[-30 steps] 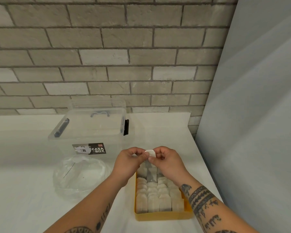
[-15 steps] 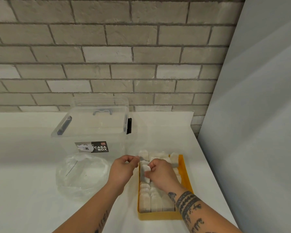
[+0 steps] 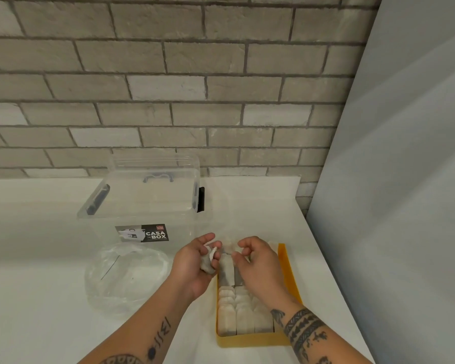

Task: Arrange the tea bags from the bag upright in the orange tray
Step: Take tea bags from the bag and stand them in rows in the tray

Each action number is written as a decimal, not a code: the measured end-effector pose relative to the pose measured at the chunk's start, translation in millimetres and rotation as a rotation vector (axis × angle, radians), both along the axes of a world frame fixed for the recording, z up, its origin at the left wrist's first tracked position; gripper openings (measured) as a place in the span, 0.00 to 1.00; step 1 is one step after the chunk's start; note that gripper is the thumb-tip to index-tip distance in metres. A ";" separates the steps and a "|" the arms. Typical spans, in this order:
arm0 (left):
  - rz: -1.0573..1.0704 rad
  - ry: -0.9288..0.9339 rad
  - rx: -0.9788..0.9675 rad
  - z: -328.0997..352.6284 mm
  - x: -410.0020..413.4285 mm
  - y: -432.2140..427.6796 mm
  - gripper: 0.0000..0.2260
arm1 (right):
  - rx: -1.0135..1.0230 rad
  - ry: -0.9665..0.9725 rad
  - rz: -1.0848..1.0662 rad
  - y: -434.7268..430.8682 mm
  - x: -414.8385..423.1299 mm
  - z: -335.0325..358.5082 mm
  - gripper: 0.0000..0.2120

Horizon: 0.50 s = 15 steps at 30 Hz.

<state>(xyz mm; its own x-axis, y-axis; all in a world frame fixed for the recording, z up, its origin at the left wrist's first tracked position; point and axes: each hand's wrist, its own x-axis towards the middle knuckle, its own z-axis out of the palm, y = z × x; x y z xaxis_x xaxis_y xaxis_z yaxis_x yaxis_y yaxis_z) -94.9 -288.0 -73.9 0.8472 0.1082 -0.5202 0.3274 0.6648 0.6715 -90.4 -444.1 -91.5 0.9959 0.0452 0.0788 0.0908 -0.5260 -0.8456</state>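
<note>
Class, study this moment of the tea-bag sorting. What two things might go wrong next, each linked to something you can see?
1. The right hand reaches low into the orange tray, just above the standing rows. Its wrist may knock upright bags over.
2. The left hand grips loose tea bags in a crumpled bunch. One might slip out or tear.
</note>
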 end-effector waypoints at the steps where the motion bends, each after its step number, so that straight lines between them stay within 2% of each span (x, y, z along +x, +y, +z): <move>1: 0.016 -0.014 -0.034 0.5 2.2 -3.5 0.21 | 0.035 0.002 0.015 -0.6 -2.1 4.4 0.05; 4: 0.022 -0.106 -0.103 1.7 5.4 -16.8 0.23 | 0.127 0.079 0.072 4.2 -10.1 14.4 0.06; 10: -0.046 -0.172 -0.147 2.8 2.8 -33.9 0.25 | 0.199 0.176 -0.005 7.3 -15.3 16.1 0.11; 15: -0.096 -0.135 -0.159 2.2 -2.8 -34.8 0.17 | 0.200 0.242 0.059 4.5 -17.7 15.6 0.11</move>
